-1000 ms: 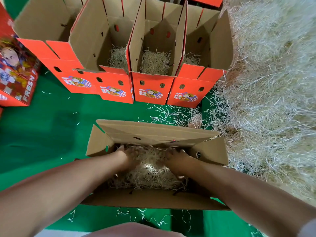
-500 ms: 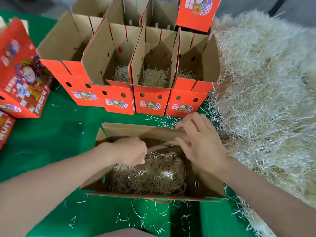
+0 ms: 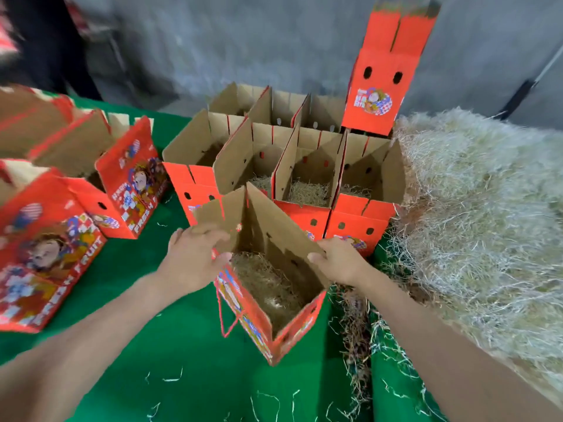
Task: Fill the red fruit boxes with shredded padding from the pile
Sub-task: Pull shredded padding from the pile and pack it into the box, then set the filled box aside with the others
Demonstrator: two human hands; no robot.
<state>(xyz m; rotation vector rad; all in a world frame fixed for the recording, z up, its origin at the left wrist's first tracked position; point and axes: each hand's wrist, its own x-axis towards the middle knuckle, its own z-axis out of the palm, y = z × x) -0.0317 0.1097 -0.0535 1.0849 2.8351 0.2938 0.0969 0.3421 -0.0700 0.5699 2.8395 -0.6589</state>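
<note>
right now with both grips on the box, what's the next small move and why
Probably set the box down on the cloth in front of the row. The left grip and right grip hold its flaps, it is tilted, and padding already covers its bottom, so it looks done.

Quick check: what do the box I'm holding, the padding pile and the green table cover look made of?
Held box: cardboard, apparently corrugated; plain brown matte inside, printed red outside, creased flaps.
Padding pile: thin pale curly strands, likely wood wool or shredded paper.
Green cover: matte, probably fabric or felt.
</note>
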